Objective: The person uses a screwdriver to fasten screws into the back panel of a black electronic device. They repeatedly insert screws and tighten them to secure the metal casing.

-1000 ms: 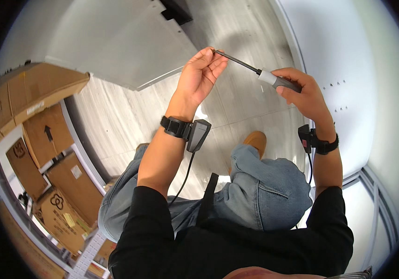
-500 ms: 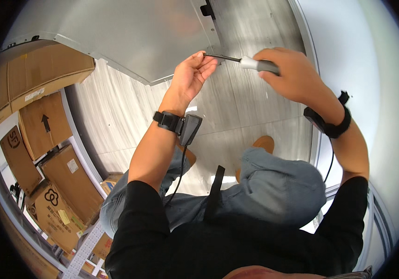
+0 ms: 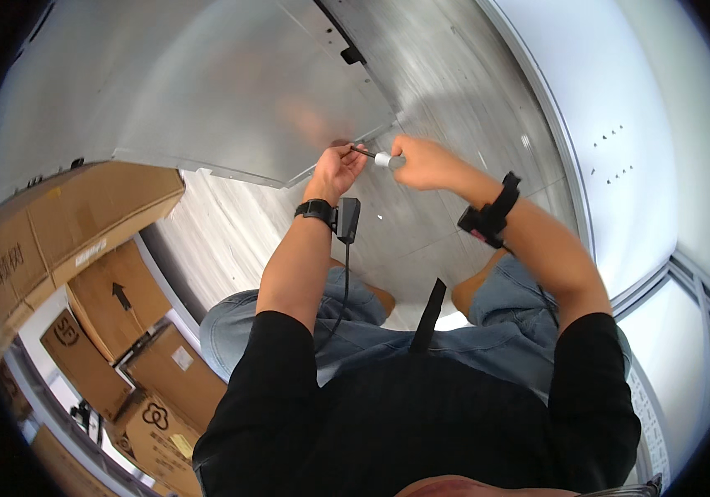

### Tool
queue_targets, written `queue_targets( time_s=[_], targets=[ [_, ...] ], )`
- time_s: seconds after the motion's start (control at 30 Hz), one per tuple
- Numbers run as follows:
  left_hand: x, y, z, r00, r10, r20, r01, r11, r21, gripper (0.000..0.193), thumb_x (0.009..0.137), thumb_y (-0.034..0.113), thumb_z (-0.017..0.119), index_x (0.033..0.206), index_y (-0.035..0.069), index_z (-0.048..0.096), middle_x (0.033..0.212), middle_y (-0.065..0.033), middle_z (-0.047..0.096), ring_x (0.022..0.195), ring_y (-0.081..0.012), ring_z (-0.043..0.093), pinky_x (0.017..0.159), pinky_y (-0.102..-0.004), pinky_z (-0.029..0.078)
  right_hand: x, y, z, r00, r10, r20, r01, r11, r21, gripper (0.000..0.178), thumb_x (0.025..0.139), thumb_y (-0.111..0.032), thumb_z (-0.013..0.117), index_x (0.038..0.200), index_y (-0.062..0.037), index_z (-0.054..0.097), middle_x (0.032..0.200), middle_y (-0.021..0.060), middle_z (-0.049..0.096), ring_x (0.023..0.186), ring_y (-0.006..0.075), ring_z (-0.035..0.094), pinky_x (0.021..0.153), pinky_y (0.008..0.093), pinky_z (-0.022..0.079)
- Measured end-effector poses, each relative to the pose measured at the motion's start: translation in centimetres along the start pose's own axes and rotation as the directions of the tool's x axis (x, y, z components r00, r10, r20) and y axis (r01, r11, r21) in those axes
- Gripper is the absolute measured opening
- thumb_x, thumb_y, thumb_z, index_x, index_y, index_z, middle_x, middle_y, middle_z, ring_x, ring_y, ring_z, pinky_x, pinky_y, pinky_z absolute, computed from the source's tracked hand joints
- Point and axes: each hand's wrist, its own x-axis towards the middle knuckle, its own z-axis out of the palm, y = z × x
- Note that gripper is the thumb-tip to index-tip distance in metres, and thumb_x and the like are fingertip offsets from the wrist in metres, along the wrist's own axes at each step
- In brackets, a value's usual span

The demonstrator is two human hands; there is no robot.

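Note:
My right hand (image 3: 425,163) is wrapped round the grey and white handle of a screwdriver (image 3: 383,160). Its thin dark shaft points left, toward the fingers of my left hand (image 3: 338,171). Those fingers are pinched at the shaft's tip; whether a small screw sits there is too small to tell. Just beyond both hands lies the lower edge of a large grey sheet-metal panel (image 3: 206,99). The left fingertips are close by this edge, and I cannot tell whether they touch it.
Several small screws (image 3: 612,154) stand out on the white surface (image 3: 649,195) at the right. Cardboard boxes (image 3: 82,215) fill a rack at the left. A black bracket (image 3: 352,55) sticks out from the panel's edge. Grey wood-look flooring (image 3: 454,74) lies between.
The view has turned. Both hands and the screwdriver have come closer to the metal panel's lower edge, and my right hand has moved left. Small screws on the white surface now show.

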Motion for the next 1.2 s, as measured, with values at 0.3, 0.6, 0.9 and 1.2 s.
queue_targets(
  time_s=[0.3,0.6,0.9,1.2],
  targets=[
    [6.3,5.0,0.6,0.986,0.152,0.071,-0.167,0.924,0.344,0.012,0.097,0.011,0.046,0.102,0.003,0.054,0.090,-0.0095,0.063,0.081,-0.0216,0.064,0.068,-0.0295,0.056,3.2,4.2,7.9,0.963,0.148,-0.226,0.020,0.794,0.607,0.038,0.079,-0.018,0.065,0.114,-0.0067,0.054,0.079,0.0096,0.063,0.068,0.0203,0.059,0.063,0.0345,0.045],
    [9.5,7.0,3.8,0.954,0.290,0.070,-0.286,0.822,0.492,0.019,0.096,0.010,0.047,0.113,0.002,0.049,0.091,-0.0105,0.063,0.077,-0.0196,0.060,0.066,-0.0291,0.049,6.5,4.8,12.0,0.912,0.342,-0.225,-0.015,0.576,0.817,0.042,0.087,-0.022,0.064,0.121,-0.0028,0.049,0.103,0.0117,0.062,0.076,0.0182,0.062,0.065,0.0335,0.048],
    [11.2,6.2,3.7,0.925,0.363,0.112,-0.373,0.812,0.449,0.017,0.098,0.010,0.045,0.112,0.002,0.052,0.091,-0.0096,0.064,0.076,-0.0173,0.061,0.064,-0.0269,0.047,8.1,5.1,13.1,0.911,0.370,-0.184,-0.026,0.495,0.869,0.036,0.089,-0.018,0.061,0.120,-0.0024,0.049,0.093,0.0072,0.057,0.073,0.0131,0.057,0.055,0.0291,0.049],
    [11.9,5.3,4.3,0.864,0.503,0.032,-0.468,0.776,0.422,0.009,0.096,0.010,0.053,0.097,0.004,0.059,0.090,-0.0085,0.067,0.071,-0.0149,0.063,0.057,-0.0218,0.046,9.6,4.5,14.3,0.856,0.450,-0.255,0.014,0.473,0.881,0.034,0.087,-0.017,0.065,0.116,-0.0031,0.054,0.089,0.0095,0.061,0.062,0.0159,0.057,0.054,0.0317,0.045]
  ],
)
